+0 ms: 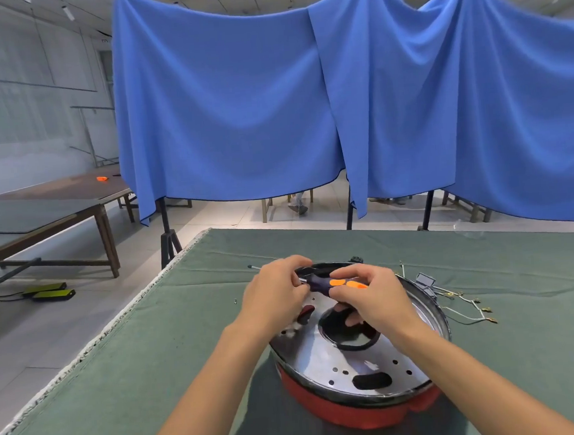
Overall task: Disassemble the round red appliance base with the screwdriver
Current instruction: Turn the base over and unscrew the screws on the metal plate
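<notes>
Fingers of right hand curled round the dark-and-orange handle of the screwdriver; fingers of left hand pinched on the same tool nearer its shaft, tip poking out beyond the left hand. Both held above the far rim of the round red appliance base, which sits on the green surface with its perforated metal plate up. Probably regripping before the next screw (target screw not visible). Loose wires just right of base.
</notes>
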Tool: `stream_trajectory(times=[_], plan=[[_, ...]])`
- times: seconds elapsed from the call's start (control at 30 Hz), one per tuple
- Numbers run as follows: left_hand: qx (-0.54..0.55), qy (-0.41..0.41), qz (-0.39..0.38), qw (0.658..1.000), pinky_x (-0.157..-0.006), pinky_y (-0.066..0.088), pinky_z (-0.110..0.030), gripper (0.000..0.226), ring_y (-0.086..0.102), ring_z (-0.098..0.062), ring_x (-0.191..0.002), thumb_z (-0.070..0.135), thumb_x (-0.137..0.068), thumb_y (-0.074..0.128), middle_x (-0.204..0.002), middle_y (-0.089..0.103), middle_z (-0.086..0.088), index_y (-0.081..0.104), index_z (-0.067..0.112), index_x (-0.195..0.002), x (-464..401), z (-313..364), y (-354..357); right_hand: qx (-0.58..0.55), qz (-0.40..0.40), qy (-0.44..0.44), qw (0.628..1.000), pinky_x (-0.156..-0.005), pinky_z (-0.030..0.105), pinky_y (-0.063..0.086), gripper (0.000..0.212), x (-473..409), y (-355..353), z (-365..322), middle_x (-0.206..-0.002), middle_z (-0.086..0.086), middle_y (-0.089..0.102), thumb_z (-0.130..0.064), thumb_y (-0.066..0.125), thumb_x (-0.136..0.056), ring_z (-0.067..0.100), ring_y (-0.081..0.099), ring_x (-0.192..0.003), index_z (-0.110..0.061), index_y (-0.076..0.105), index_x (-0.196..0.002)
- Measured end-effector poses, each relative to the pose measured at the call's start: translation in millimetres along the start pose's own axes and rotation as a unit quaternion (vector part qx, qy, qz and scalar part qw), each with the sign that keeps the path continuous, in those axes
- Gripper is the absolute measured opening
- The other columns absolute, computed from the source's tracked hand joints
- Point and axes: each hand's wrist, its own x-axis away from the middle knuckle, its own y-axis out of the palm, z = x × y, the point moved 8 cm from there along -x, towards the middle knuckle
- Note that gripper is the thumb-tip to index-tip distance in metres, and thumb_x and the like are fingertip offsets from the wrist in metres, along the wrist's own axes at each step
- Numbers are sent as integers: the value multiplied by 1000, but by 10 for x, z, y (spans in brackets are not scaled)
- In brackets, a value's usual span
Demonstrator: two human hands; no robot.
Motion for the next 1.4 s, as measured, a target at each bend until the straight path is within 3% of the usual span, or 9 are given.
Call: stream_trajectory(times=[0.17, 0.27, 0.43, 0.7, 0.83, 0.93, 1.07, 1.27, 1.4], plan=[[-101, 58, 9, 993, -73, 44, -32, 28, 57, -23, -95, 30, -88, 59, -100, 62, 4, 57, 31, -117, -24, 164, 5, -124, 9, 6, 992, -45, 26, 53, 11, 42, -314, -164, -73, 12, 71, 2, 70, -80, 23, 70, -57, -7, 70, -87], [-46, 71, 87, 993, -68, 46, -33, 14, 59, -24, -81, 29, -91, 58, -86, 69, 1, 68, 22, -98, -53, 305, -127, -220, -10, 0, 975, -49, 28, 54, 18, 72, -434, -305, -80, 13, 72, -3, 70, -79, 29, 71, -65, -5, 66, -97], [14, 80, 46, 996, -60, 41, -36, 16, 46, -26, -63, 16, -89, 57, -58, 50, 2, 62, 16, -74, -145, 524, -21, -206, -43, -52, 976, -56, 28, 55, 51, 153, -465, -538, -83, 7, 70, -20, 86, -62, 23, 69, -70, -9, 62, -106], [60, 34, 57, 996, -72, 48, -37, 30, 57, -17, -81, 29, -87, 62, -83, 60, 10, 57, 27, -116, -197, 516, 62, -105, 129, -184, 969, -59, 44, 56, 14, 202, -709, -757, -74, 17, 67, -12, 74, -71, 41, 66, -69, -9, 63, -79], [-135, -66, -7, 989, -92, 41, -41, 59, 41, -28, -121, 21, -91, 48, -130, 49, -8, 25, 15, -145, -163, 10, 162, -78, 197, -213, 954, -51, 41, 55, 15, 258, -878, -869, -73, 10, 68, -21, 67, -65, 28, 69, -58, -11, 60, -72], [-169, -133, -102, 971, -82, 45, -42, 64, 54, -34, -101, 15, -94, 42, -121, 56, -16, 10, 16, -150, -60, -257, 285, -89, 202, -208, 953, -46, 33, 53, 13, 252, -879, -875, -72, 10, 68, -21, 67, -66, 23, 69, -52, -11, 60, -70], [-229, -125, -113, 959, -77, 46, -37, 29, 57, -35, -100, 4, -89, 40, -114, 60, -15, 51, 9, -115, -13, -251, 211, -58, 198, -226, 952, -48, 33, 53, 12, 219, -771, -931, -68, 10, 66, -19, 67, -70, 26, 67, -53, -11, 58, -69], [-275, -213, -183, 919, -59, 43, -25, 19, 55, -18, -52, 13, -85, 44, -52, 57, -1, 50, 10, -68, 183, -250, 17, -43, 190, -266, 944, -40, 22, 44, 14, 155, -600, -1163, -66, 18, 64, -15, 63, -69, 22, 64, -48, -4, 56, -71], [-251, -161, -123, 947, -69, 40, -31, 13, 57, -25, -77, 14, -89, 40, -93, 62, -6, 51, 13, -81, 42, -231, -28, -55, 189, -288, 937, -36, 19, 40, 16, 167, -563, -1317, -60, 20, 62, -17, 60, -65, 14, 57, -38, -4, 53, -68]])
